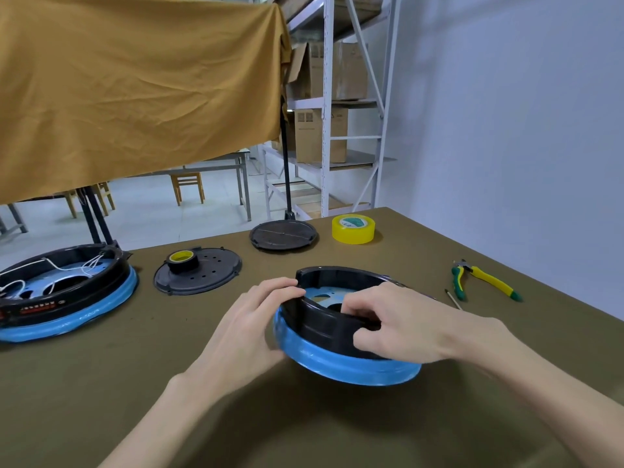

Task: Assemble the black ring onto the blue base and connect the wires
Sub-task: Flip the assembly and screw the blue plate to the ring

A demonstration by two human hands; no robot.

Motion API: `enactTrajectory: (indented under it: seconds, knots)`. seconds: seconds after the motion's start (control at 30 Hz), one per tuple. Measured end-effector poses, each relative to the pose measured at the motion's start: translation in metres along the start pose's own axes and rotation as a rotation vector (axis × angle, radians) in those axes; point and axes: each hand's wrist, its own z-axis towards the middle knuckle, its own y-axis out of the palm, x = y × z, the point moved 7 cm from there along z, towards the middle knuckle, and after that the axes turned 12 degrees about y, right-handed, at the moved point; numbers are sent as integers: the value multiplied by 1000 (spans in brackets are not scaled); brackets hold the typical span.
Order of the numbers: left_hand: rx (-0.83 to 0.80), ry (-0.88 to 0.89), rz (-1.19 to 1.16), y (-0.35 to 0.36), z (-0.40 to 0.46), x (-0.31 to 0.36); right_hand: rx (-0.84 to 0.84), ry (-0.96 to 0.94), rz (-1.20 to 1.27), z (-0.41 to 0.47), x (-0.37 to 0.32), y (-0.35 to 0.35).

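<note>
A black ring point(324, 319) sits inside a blue base point(351, 364) at the middle of the table, the pair tilted with the near edge lifted. My left hand point(250, 322) grips the ring's left rim, thumb and fingers curled over its top edge. My right hand point(395, 324) grips the near right wall of the ring, fingers hooked over the rim and thumb outside. No wires show in this unit. A second blue base with black ring point(64, 292) lies at the far left, white wires point(81, 270) loose inside it.
A black perforated lid point(216, 275) carries a roll of black tape point(183, 261). Behind lie a black round cover point(283, 234) and a yellow tape roll point(353, 229). Green-yellow pliers point(486, 280) and a thin stick point(453, 298) lie at the right. The table point(135, 366) has an olive cover.
</note>
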Motion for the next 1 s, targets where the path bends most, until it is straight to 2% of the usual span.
enactTrajectory:
  seconds: [0.17, 0.27, 0.37, 0.5, 0.6, 0.73, 0.83, 0.93, 1.0]
  knots:
    - [33, -115, -113, -1, -4, 0, 67, -51, 51, 0, 6, -1]
    - [42, -57, -104, -1, -2, 5, 228, -45, 74, 1, 11, -12]
    - [62, -49, -110, -2, 0, 6, 348, -43, -8, 2, 10, -23]
    - [133, -68, -96, -8, 2, 2, 437, -67, -98, 5, 3, -41]
    - [250, -153, -150, -18, 4, -2, 538, -78, -47, 8, -2, -57]
    - [474, -400, -369, -38, 3, -20, 820, -81, 182, 0, -2, -75]
    - [599, -765, -536, -37, -11, -39, 832, -28, 139, 5, 3, -68]
    - [435, -1101, -786, -8, -24, -39, 694, 80, 81, 24, 17, -50]
    - [333, -1159, -890, 6, -27, -35, 610, 156, 61, 36, 33, -35]
